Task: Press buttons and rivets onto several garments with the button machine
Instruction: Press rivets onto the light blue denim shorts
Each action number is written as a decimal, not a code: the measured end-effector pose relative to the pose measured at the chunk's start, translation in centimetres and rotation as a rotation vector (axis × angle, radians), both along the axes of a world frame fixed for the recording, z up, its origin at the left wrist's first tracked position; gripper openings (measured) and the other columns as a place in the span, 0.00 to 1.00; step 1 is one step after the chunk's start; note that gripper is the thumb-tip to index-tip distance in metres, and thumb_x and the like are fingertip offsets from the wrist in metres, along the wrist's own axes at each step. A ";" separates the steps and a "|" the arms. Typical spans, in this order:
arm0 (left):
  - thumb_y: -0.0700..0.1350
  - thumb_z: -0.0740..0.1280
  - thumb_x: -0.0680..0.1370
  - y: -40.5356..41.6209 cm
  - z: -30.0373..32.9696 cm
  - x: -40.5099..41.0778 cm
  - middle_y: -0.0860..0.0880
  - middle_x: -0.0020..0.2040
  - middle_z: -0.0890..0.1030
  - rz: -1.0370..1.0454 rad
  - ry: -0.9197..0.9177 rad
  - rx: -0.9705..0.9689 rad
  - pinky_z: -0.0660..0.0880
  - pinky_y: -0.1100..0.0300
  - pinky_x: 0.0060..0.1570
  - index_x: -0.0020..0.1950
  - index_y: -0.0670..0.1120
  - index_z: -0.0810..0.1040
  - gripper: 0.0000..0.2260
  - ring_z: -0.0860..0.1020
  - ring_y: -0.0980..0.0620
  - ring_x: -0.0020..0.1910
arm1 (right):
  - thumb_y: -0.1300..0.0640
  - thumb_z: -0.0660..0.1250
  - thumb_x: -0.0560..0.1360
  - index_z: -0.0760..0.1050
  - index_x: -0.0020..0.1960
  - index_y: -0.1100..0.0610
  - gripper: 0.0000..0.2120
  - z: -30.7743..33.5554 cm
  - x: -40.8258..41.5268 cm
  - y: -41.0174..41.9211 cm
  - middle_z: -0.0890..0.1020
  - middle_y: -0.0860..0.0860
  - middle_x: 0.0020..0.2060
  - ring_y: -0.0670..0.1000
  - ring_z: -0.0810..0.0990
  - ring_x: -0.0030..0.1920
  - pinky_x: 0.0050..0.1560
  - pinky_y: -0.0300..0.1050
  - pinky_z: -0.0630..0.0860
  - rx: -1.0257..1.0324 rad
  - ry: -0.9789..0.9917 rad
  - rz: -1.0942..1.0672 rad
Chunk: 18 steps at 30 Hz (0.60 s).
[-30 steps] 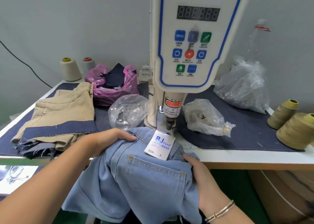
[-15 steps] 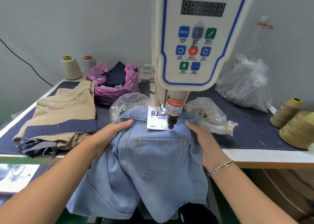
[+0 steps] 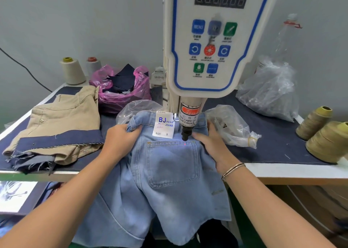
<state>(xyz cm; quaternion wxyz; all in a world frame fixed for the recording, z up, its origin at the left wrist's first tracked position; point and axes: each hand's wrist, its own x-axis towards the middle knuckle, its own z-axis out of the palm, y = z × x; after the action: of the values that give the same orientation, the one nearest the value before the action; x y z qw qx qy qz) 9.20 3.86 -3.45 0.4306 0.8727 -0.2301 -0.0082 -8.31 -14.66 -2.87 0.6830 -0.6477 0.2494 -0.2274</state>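
In the head view, one pair of light blue denim shorts (image 3: 169, 165) lies at the centre of the frame, its waistband up on the desk (image 3: 282, 170) under the button machine (image 3: 212, 40) and its legs hanging over the front edge. The machine's black press tip (image 3: 185, 134) stands just above the top hem of the one back pocket (image 3: 172, 163), where a small red light spot shows. One white size tag (image 3: 163, 125) printed "BJ JEANS" hangs from the waistband just left of the tip.

The left hand (image 3: 120, 140) grips the bunched waistband at the left, fingers curled over the fold. The right hand (image 3: 211, 144) lies on the denim right of the tip with fingers extended and pressing down; a bracelet (image 3: 233, 169) circles its wrist.

At the left of the frame sits one stack of folded garments (image 3: 62, 123), khaki with dark blue bands. Behind it stand two pale thread cones (image 3: 72, 70), and beside them one pink plastic bag (image 3: 120, 89) of dark fabric pieces. Three clear plastic bags show: one (image 3: 131, 109) behind the left hand, one (image 3: 231, 125) just right of the right hand, one large (image 3: 271, 89) at the upper right. Two olive thread cones (image 3: 327, 140) stand at the right edge.
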 end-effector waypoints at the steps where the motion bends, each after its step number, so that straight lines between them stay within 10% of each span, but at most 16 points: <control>1: 0.55 0.67 0.77 0.0 -0.2 0.1 0.44 0.28 0.76 -0.001 -0.034 0.047 0.67 0.54 0.33 0.29 0.43 0.74 0.21 0.74 0.45 0.34 | 0.66 0.66 0.75 0.68 0.66 0.53 0.21 -0.3 0.1 0.1 0.81 0.49 0.54 0.40 0.82 0.48 0.41 0.30 0.76 0.021 -0.018 0.003; 5: 0.55 0.64 0.78 0.1 -1.0 0.5 0.42 0.34 0.79 -0.047 -0.106 0.167 0.63 0.54 0.38 0.33 0.42 0.75 0.20 0.76 0.39 0.40 | 0.65 0.67 0.75 0.69 0.67 0.53 0.23 -1.3 0.2 0.1 0.81 0.52 0.57 0.50 0.81 0.56 0.56 0.45 0.77 0.087 -0.093 0.016; 9: 0.50 0.71 0.75 0.3 -1.2 0.9 0.52 0.41 0.79 -0.096 0.051 -0.043 0.66 0.59 0.44 0.48 0.47 0.80 0.07 0.76 0.52 0.43 | 0.66 0.67 0.74 0.70 0.66 0.55 0.22 -1.7 0.3 0.4 0.82 0.49 0.54 0.45 0.82 0.53 0.47 0.36 0.77 0.050 -0.145 -0.022; 18: 0.46 0.74 0.73 1.4 -1.2 0.9 0.59 0.41 0.83 -0.150 0.247 -0.319 0.70 0.70 0.38 0.45 0.58 0.81 0.06 0.78 0.70 0.37 | 0.67 0.63 0.77 0.71 0.64 0.51 0.19 -2.3 0.0 0.5 0.82 0.51 0.55 0.53 0.80 0.57 0.55 0.45 0.78 0.111 -0.249 0.062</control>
<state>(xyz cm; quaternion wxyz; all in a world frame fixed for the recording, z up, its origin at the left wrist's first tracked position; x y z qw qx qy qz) 10.12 5.22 -4.60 0.5862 0.7663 -0.2384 -0.1106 -8.33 -14.21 -5.17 0.7500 -0.5833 0.1549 -0.2708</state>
